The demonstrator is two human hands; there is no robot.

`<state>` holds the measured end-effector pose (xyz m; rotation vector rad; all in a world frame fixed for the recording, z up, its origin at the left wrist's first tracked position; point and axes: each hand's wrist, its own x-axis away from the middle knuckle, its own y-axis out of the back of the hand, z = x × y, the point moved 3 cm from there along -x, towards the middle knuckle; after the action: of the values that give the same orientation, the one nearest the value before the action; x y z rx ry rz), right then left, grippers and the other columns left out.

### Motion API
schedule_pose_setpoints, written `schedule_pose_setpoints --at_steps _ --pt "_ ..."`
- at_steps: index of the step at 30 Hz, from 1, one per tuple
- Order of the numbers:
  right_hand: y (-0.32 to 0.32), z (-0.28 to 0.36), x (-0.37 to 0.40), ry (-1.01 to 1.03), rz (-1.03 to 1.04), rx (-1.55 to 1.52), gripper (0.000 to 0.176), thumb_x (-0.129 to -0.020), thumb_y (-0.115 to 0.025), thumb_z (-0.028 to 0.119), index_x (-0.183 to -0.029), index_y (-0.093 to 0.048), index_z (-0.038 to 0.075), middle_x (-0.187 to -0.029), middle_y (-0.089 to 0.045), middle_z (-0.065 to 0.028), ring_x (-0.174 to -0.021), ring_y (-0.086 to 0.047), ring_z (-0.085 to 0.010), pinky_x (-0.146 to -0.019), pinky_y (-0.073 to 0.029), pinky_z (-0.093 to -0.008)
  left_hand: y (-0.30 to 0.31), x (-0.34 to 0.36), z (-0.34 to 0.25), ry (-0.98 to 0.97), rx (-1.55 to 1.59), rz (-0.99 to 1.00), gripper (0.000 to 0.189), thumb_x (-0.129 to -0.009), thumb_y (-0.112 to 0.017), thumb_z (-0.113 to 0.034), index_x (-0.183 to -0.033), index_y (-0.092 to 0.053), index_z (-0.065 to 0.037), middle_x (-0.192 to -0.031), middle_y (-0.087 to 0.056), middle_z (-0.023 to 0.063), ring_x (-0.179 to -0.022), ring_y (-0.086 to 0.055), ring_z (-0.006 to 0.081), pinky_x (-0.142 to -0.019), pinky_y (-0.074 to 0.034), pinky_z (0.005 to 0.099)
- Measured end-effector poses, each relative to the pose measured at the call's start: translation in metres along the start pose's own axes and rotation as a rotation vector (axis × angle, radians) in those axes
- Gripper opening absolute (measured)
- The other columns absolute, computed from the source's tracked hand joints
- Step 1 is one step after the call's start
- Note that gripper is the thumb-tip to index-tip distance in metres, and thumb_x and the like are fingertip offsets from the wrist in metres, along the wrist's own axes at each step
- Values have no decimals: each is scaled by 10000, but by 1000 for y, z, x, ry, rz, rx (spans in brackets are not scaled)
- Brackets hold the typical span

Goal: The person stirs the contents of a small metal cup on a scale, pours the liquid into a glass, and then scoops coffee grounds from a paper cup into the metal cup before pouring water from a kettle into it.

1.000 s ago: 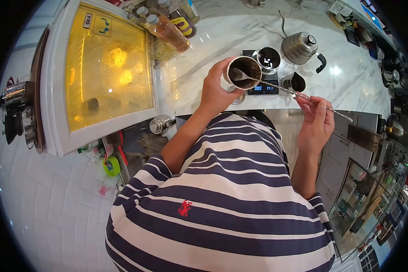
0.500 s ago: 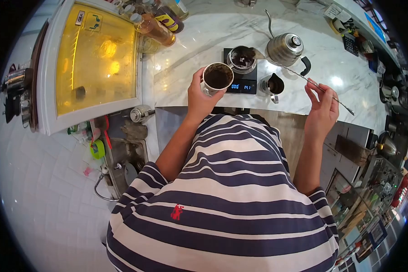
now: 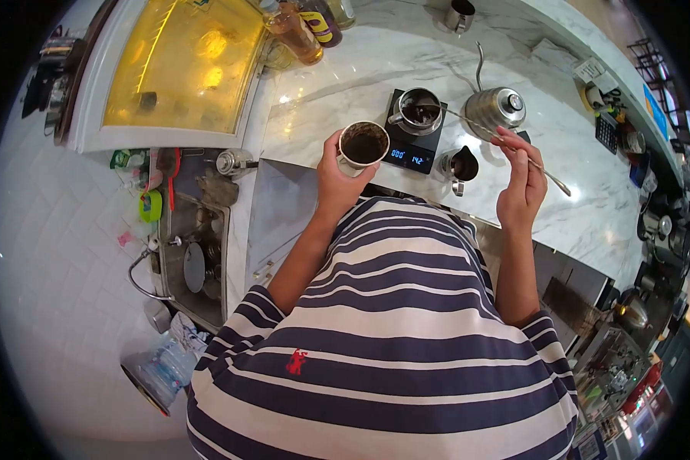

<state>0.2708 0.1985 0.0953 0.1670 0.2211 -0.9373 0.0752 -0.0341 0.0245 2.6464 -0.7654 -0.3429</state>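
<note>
Steel spoon (image 3: 471,123): axis forward-left from right hand (image 3: 523,188)

Right-hand fingers pinch the shaft; its far end reaches the scale-top cup (image 3: 408,127) (tip depth cannot be told). Left hand (image 3: 336,185) is wrapped around the held cup (image 3: 350,164), left of the right hand. Count: one spoon, two cups, one digital scale (image 3: 410,158), one gooseneck kettle (image 3: 496,111).

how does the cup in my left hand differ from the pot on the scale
The cup is held in your left hand; the pot sits on the scale. The long spoon reaches to the pot, not the cup. Both are open-topped with dark contents.
</note>
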Motion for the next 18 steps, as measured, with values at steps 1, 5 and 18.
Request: schedule_pose_setpoints --at_steps 1,5,18 --pt "0 0 -2 10 5 15 300 -1114 -431 137 -1183 -657 -48 -1270 -672 -193 -1104 -706 -255 -1031 -510 -399 0 0 0 -9 -3 -13 769 -754 -900 -127 -1389 -486 0 -1233 -695 166 -1152 -678 243 -1012 -522 374" --pt "8 5 -10 61 -21 53 293 -1119 -398 95 -1175 -639 -62 -1267 -685 -211 -1068 -719 -270 -1019 -527 -403 -1 -4 -4 -29 8 -57 749 -758 -894 -112 -1385 -496 -17 -1218 -708 162 -1142 -690 250 -999 -532 376" --pt "12 76 -8 283 101 -135 329 -1138 -363 169 -1094 -576 -78 -1149 -676 -351 -1039 -713 -359 -823 -639 -413 -23 -27 -53 -188 21 -53 800 -699 -869 -14 -1404 -491 -28 -1268 -684 157 -1185 -674 264 -1027 -520 367"
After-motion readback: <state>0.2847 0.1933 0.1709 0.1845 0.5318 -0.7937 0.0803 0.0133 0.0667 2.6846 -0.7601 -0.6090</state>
